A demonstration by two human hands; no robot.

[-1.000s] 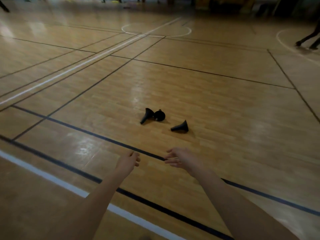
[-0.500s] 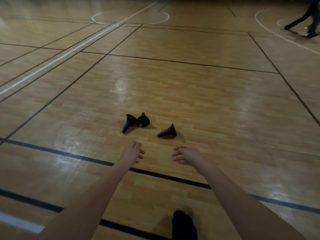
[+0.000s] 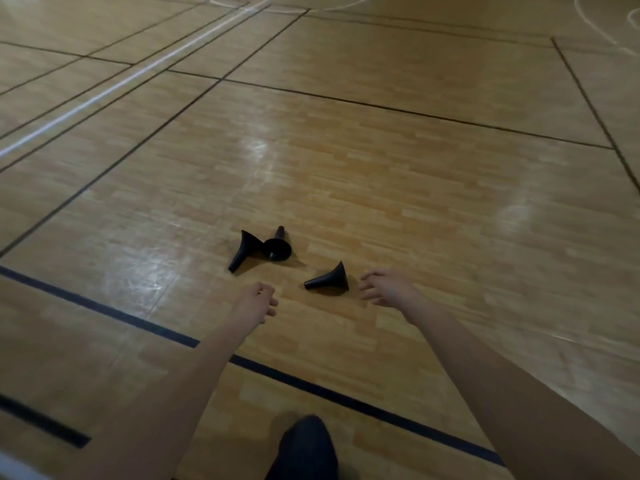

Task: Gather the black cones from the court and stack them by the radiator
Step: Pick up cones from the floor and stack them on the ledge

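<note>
Black cones, three in all, lie tipped over on the wooden court floor (image 3: 433,209) in front of the person. Nearest the viewer a dark shoe or trouser leg (image 3: 304,445) shows at the bottom edge, and just past it a dark court line (image 3: 346,400) runs slantwise under both bare forearms. The left hand (image 3: 254,303) hangs over the floor with its fingers loosely curled and holds nothing. The right hand (image 3: 388,287) has its fingers spread and relaxed, and it too holds nothing. Its fingertips are just beside the wide base of the nearest cone (image 3: 329,280), which lies on its side with its tip pointing left. A little farther off, the left cone (image 3: 242,251) and the middle cone (image 3: 277,247) lie touching at their bases. Beyond them thin dark lines and a pale stripe (image 3: 104,95) cross the boards.
</note>
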